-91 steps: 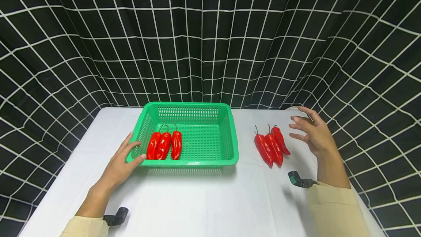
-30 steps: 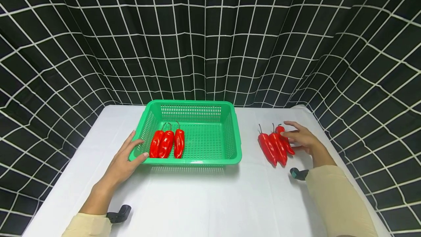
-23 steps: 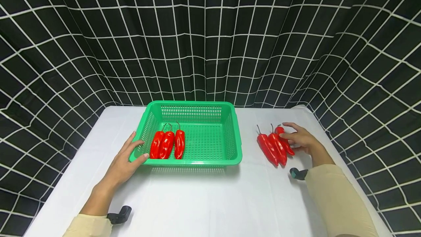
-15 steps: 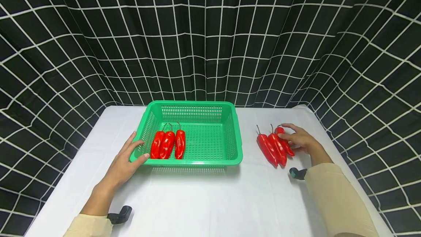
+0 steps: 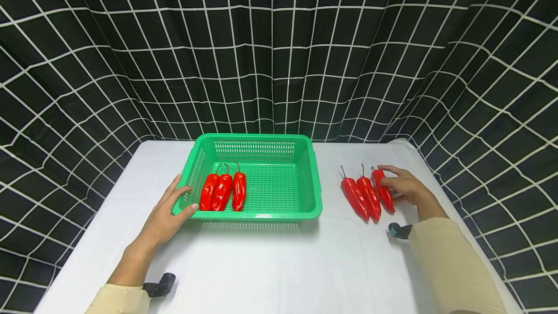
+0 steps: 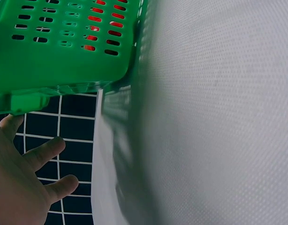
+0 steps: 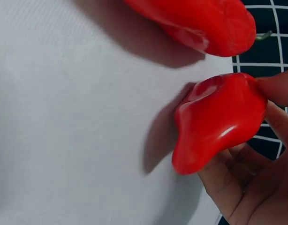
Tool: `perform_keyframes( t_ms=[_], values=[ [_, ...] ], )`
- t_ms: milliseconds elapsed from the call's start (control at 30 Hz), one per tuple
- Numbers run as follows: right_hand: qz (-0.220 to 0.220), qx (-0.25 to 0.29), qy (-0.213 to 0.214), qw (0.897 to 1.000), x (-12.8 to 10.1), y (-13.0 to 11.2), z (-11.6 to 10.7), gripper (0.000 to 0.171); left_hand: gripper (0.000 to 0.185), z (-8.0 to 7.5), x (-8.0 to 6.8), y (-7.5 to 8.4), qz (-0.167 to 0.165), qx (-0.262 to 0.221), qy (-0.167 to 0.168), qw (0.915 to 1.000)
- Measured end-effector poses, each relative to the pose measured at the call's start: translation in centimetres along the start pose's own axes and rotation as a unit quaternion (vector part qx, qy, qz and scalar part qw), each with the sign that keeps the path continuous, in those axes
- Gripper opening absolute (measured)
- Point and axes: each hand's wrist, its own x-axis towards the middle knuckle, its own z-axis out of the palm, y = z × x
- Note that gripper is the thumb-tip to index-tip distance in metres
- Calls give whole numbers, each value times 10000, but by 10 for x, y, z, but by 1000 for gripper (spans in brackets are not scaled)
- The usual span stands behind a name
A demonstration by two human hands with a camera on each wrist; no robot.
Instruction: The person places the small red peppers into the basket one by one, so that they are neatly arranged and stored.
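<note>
A green slotted plastic basket (image 5: 261,215) holds three glossy red peppers (image 5: 222,193) along its left side. My left hand (image 5: 162,219) rests at the basket's front left corner, fingers spread and the thumb at the front rim; the left wrist view shows the fingers apart beside the basket. On the right, my right hand (image 5: 410,187) pinches a red pepper (image 7: 223,117) between thumb and fingers. That pepper's narrow tip points toward the front of the table. Two more red peppers (image 5: 357,198) lie side by side just left of it.
A white cloth (image 5: 279,265) covers the table. Behind and on both sides hangs a black curtain with a white grid (image 5: 261,62). The basket stands left of the loose peppers, its right wall (image 5: 314,183) facing them.
My right hand came down to the rightmost pepper and took hold of it. The pepper has shifted slightly right, apart from its neighbours. My left hand has stayed at the basket corner.
</note>
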Motion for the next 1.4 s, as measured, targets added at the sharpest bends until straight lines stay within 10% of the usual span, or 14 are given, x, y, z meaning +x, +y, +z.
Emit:
perform_keyframes(
  t_ms=[1100,1400],
  values=[
    [-628,2019,297,9769,-57,23,-9,82,49,1,1,-1,27,-74,-33,10000],
    [-922,3356,137,9374,-87,23,-6,66,50,1,1,-1,5,-89,-41,10000]
  ],
)
